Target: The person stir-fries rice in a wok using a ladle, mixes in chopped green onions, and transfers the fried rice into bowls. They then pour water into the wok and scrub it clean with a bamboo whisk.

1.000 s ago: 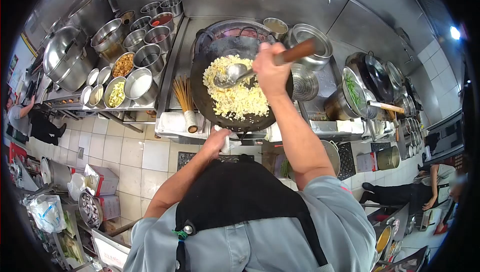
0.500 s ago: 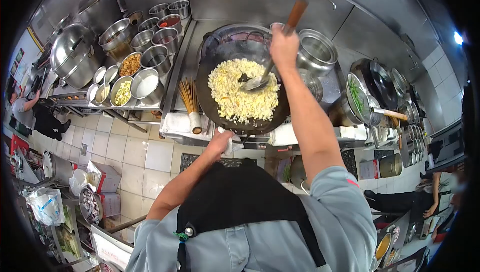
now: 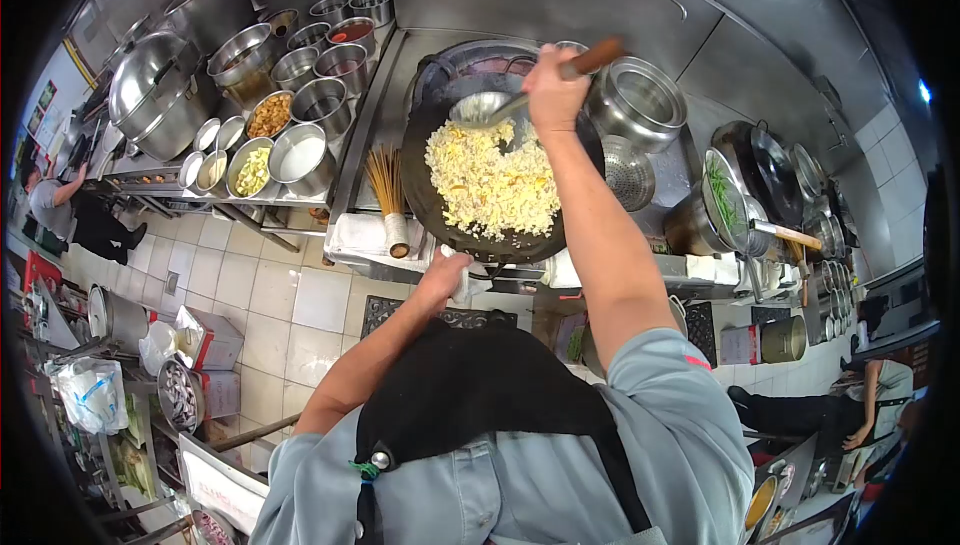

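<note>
Steel kitchen: gleaming wall (image 3: 480, 5) behind, metal surface (image 3: 378, 113) below, and metal pots (image 3: 300, 157) crowding the left, apparently parked within reach.
Wok (image 3: 424, 210): front and centre, broad and dark, crumbled yellow-and-white food (image 3: 490, 190) heaped across its middle and near side!
Ladle (image 3: 480, 110): bowl at the food's far edge, inside the wok; wooden handle (image 3: 600, 57) slanting up rightward, its length likely sparing the fingers from heat.
Right hand (image 3: 557, 92): high over the wok's far right, fingers wrapped round the ladle's shaft; right arm (image 3: 612, 245) reaching nearly straight, crossing the rim.
Left hand (image 3: 443, 275): low at the near edge, bunched on a white cloth (image 3: 466, 288), probably a shield against hot metal; whether it clasps the rim beneath, can't tell. Left arm (image 3: 370, 370) angles in, bent.
Flanks: stick brush (image 3: 384, 185) just left, strainer (image 3: 628, 173) just right, both seemingly kept handy.
</note>
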A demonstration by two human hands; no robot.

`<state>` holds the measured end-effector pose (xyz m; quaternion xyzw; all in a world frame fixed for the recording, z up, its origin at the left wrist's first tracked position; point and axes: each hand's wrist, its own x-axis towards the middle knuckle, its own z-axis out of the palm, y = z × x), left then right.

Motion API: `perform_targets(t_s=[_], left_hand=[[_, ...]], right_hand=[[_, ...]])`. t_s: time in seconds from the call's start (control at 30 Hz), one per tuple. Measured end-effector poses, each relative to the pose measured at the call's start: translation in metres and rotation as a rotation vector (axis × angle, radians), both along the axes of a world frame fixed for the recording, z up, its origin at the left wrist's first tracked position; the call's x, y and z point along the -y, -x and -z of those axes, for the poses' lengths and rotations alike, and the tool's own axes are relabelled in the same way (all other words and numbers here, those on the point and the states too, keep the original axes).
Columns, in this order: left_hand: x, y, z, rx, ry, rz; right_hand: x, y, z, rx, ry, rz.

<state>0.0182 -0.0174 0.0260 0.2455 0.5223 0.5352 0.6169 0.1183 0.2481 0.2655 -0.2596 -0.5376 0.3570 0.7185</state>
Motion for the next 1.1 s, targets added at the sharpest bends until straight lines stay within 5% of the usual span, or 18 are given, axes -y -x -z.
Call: perform_targets(t_s=[0.2, 0.3, 0.37, 0.47, 0.57, 0.67, 0.77, 0.9, 1.03, 1.1], left_hand=[[-0.004, 0.003, 0.002, -0.007, -0.055, 0.038], [0.001, -0.002, -0.014, -0.052, -0.021, -0.026], [0.000, -0.001, -0.003, -0.130, -0.039, 0.029], [-0.007, -0.002, 0.017, -0.165, -0.097, -0.036], [-0.009, 0.006, 0.040, -0.309, -0.170, 0.061], [-0.004, -0.003, 0.013, -0.184, -0.047, -0.006], [-0.002, 0.001, 0.030, -0.011, -0.053, 0.010], [0.001, 0.001, 0.008, 0.038, -0.052, 0.002], [-0.007, 0.005, 0.033, 0.023, -0.061, 0.038], [-0.005, -0.002, 0.013, 0.018, -0.056, -0.028]], right_hand=[[0.065, 0.012, -0.055, 0.278, -0.015, 0.033], [0.072, 0.016, -0.008, 0.080, -0.070, -0.174], [0.077, 0.023, 0.002, 0.219, -0.061, -0.047], [0.126, 0.020, -0.055, 0.391, 0.010, -0.049], [0.178, 0.010, -0.031, 0.335, -0.307, -0.118], [0.166, 0.003, 0.029, 0.330, -0.242, -0.167], [0.102, -0.019, 0.023, 0.188, -0.036, -0.033], [0.147, -0.057, -0.034, 0.207, -0.124, 0.066], [0.110, -0.065, 0.066, 0.098, -0.081, 0.001], [0.118, -0.059, 0.031, 0.009, 0.087, -0.087]])
